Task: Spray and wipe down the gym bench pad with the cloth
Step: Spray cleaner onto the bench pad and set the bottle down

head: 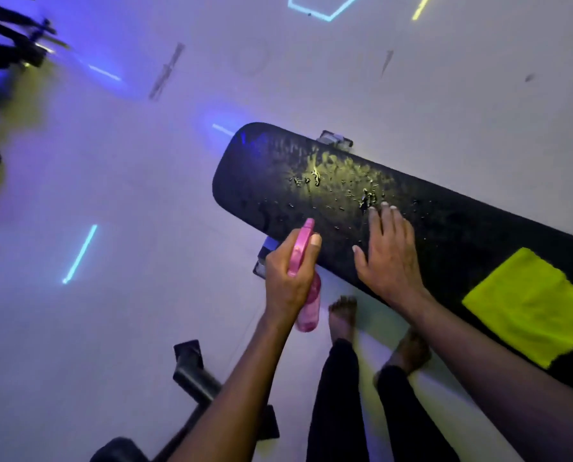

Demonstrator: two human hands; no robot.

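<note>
The long black padded tabletop (pixel 445 235) runs off the right edge, pink translucent spray bottle (pixel 306 295) mostly buried under the left grip (pixel 290 278).

Dim, violet-blue cast; neon strips glare off floor (pixel 118 201) — left edge blurred

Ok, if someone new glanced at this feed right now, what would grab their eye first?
Probably the bright yellow-green cloth, lying flat on the black bench pad at the right. Next, the pink spray bottle gripped in the left hand at the pad's near edge, and the glistening droplets ahead of the right hand, which rests flat on the pad.
</note>
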